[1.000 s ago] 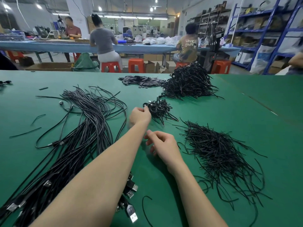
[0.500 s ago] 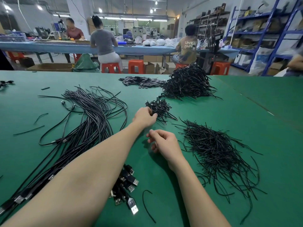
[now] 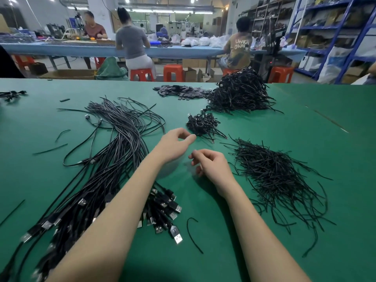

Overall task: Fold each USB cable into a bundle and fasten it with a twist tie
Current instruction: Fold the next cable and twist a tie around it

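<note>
A thick sheaf of loose black USB cables (image 3: 122, 143) lies across the left of the green table (image 3: 305, 135), its plugs (image 3: 166, 208) fanned out near my left forearm. A heap of black twist ties (image 3: 274, 176) sits to the right. A small pile of tied cable bundles (image 3: 201, 124) lies just beyond my hands. My left hand (image 3: 175, 143) hovers right beside that pile, fingers loosely curled and holding nothing. My right hand (image 3: 211, 165) rests low over the table between the cables and the ties, fingers loosely curled, nothing visible in it.
A large heap of finished bundles (image 3: 240, 94) and a spread of flat black pieces (image 3: 183, 91) lie at the table's far side. A stray tie (image 3: 193, 235) lies between my forearms, others at the left. People sit at a blue bench behind.
My left hand has drawn back a little from the small pile of bundles and its fingers have loosened. My right hand has stayed in place.
</note>
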